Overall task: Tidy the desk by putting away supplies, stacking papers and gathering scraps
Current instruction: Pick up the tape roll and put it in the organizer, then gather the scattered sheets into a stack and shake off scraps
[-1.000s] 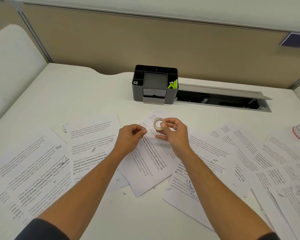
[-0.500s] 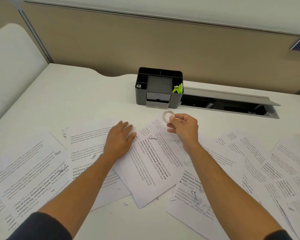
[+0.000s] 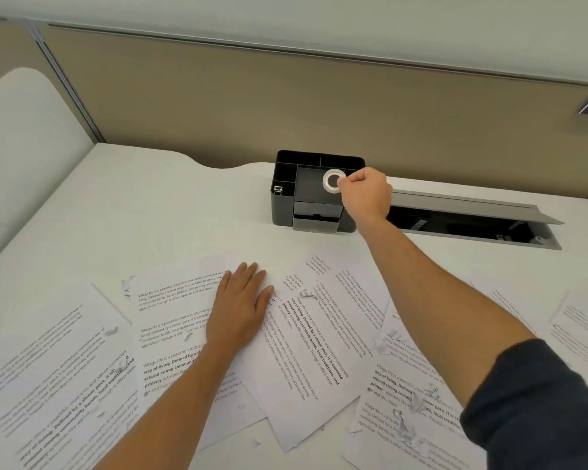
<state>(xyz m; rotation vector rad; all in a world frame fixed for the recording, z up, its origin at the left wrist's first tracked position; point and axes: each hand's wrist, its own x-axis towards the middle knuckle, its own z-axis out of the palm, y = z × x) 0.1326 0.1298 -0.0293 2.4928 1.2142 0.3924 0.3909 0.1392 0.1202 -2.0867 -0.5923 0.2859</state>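
Now, tape roll [image 3: 333, 180]: over the organizer's [image 3: 314, 189] middle tray.
Right hand [image 3: 365, 195]: fingers curled, pinching its rim; lower before you release.
Left hand [image 3: 240, 305]: flat on papers [image 3: 306, 344], fingers straight, holding nothing.

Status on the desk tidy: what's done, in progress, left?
Done: little shows; a clip sits in the organizer. In hand: right hand holds the tape roll over the organizer's middle tray, not released; left hand rests flat on a sheet. Left: printed papers lie scattered and unstacked, scraps ungathered.
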